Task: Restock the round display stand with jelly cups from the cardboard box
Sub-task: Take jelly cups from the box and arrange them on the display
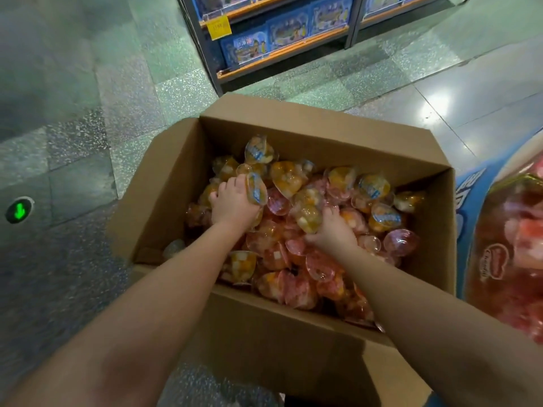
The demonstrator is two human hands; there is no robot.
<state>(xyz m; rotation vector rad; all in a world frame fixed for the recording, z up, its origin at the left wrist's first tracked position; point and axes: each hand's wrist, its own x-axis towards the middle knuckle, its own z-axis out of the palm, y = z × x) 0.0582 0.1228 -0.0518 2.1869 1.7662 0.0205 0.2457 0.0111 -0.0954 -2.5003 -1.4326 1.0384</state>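
Both hands, left [235,201] and right [332,230], each gripping a jelly cup [256,189] inside the cardboard box [176,183]; they're light and slick, so grab the rims.

A speckled grey-green tiled floor [123,92] spreads all round, glossy with light glare at the right; a metal shelf unit [282,49] with orange-edged shelves stands at the top, stocked with blue printed boxes [289,30]; a yellow price tag [220,27] hangs on its left; a small green arrow light [19,210] glows at the left.
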